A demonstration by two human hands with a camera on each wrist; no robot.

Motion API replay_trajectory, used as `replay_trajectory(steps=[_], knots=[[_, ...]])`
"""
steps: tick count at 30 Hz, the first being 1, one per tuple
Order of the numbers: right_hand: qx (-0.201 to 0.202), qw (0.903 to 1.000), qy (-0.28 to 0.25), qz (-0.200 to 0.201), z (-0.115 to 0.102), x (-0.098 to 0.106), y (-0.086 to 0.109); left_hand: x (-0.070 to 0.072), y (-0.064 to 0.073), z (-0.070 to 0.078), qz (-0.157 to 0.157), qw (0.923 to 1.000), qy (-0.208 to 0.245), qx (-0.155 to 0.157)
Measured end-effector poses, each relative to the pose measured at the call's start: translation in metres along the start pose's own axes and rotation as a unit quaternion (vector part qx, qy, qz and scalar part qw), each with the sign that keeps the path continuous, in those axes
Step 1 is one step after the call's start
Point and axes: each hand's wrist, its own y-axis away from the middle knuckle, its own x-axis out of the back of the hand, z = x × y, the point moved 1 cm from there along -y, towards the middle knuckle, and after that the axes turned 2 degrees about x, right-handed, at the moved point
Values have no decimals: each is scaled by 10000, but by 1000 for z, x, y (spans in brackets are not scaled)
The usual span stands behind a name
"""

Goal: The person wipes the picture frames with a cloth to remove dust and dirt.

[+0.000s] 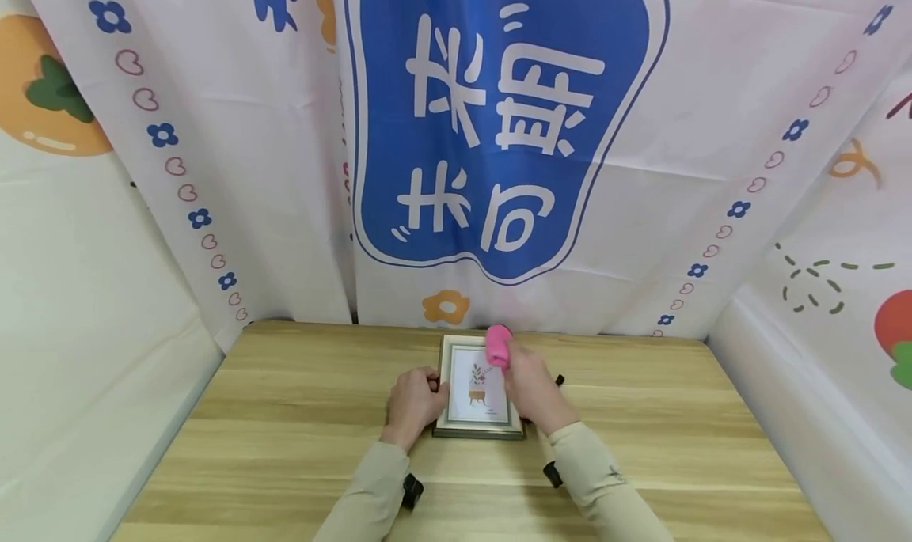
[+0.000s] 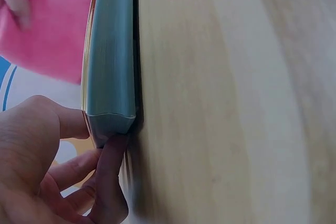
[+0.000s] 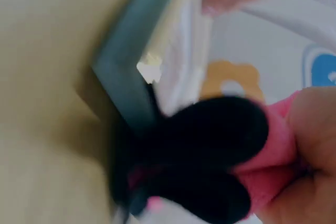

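Observation:
A picture frame (image 1: 466, 425) with a pale border and a potted-plant print lies face up on the wooden table. My left hand (image 1: 416, 402) grips its left edge, thumb at the front and fingers against the side, as the left wrist view of the frame (image 2: 111, 45) shows. Bunched in my right hand (image 1: 533, 388) is a pink cloth (image 1: 499, 346), over the frame's upper right part. Seen from the right wrist, the cloth (image 3: 281, 140) hangs from the fingers near a frame corner (image 3: 121, 85), with two rounded black patches in front of it.
Behind the frame, a white printed curtain (image 1: 285, 170) with a large blue sign meets the table's (image 1: 313, 368) far edge. White panels (image 1: 93, 273) stand on both sides. Small black devices (image 1: 412, 490) sit at both wrists.

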Motion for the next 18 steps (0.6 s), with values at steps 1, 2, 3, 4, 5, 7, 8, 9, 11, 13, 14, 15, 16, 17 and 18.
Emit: replay_trajectory(steps=[1, 2, 3, 4, 5, 7, 8, 9, 11, 13, 14, 15, 16, 17, 18], knots=[[-102, 9996, -175, -215, -1, -7, 1, 0, 1, 0, 3, 10000, 23, 26], [-187, 9988, -280, -366, -2, -13, 2, 1, 1, 0, 13, 10000, 46, 21], [-260, 9978, -359, -503, -3, -19, 3, 2, 1, 0, 14, 10000, 62, 10], [-344, 9967, -399, -611, -4, -24, 3, 2, 1, 0, 5, 10000, 67, 6], [-417, 9957, -434, -699, -6, -28, 4, 2, 2, 0, 1, 10000, 67, 3], [-605, 9932, -468, -881, -8, -35, 4, 2, 1, 0, -11, 10000, 45, 14], [-653, 9922, -487, -946, -10, -37, 4, 2, 1, -1, -7, 10000, 16, 17], [-714, 9908, -545, -1010, -12, -39, 4, 2, 1, -1, -4, 10000, -20, 24], [-791, 9878, -769, -1095, -17, -42, 3, 2, 1, -2, 21, 9999, -96, 25], [-810, 9850, -1010, -1138, -20, -44, 1, 2, 0, -2, 53, 9999, -140, -14], [-796, 9841, -1115, -1129, -22, -45, 0, 2, 0, -2, 64, 9998, -162, -39], [-792, 9840, -1152, -1102, -22, -47, -1, 3, 0, -2, 67, 9998, -162, -39], [-763, 9838, -1220, -1072, -23, -47, -2, 3, 1, -1, 68, 9998, -158, -35], [-715, 9844, -1244, -1016, -22, -51, -3, 3, 1, 0, 76, 9998, -152, -62], [-679, 9852, -1249, -962, -21, -53, -3, 2, 1, 0, 80, 9998, -142, -73]])
